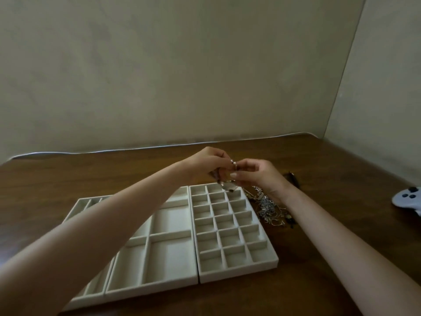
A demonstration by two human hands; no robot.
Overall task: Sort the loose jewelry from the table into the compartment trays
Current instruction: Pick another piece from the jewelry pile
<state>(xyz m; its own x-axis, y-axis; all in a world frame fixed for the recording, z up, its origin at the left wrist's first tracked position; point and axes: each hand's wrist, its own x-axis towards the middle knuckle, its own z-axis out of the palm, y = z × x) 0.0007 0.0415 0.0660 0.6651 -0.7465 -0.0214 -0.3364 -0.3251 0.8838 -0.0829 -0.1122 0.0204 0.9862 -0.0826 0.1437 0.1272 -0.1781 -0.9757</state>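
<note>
Three cream compartment trays lie side by side on the brown table: a grid tray (pixel 271 263) with several small cells on the right, a middle tray (pixel 150 290) with larger sections, and a left tray (pixel 78 205) mostly hidden by my forearm. A tangle of silver jewelry (pixel 267 207) lies just right of the grid tray. My left hand (pixel 205 164) and my right hand (pixel 259 175) meet above the grid tray's far end, both pinching one small piece of jewelry (pixel 227 179) with beads that dangles toward the far cells.
A white game controller (pixel 409 199) sits at the table's right edge. A dark object (pixel 293 177) lies behind my right wrist. A thin cable (pixel 114 150) runs along the wall at the table's back. Walls close in behind and to the right.
</note>
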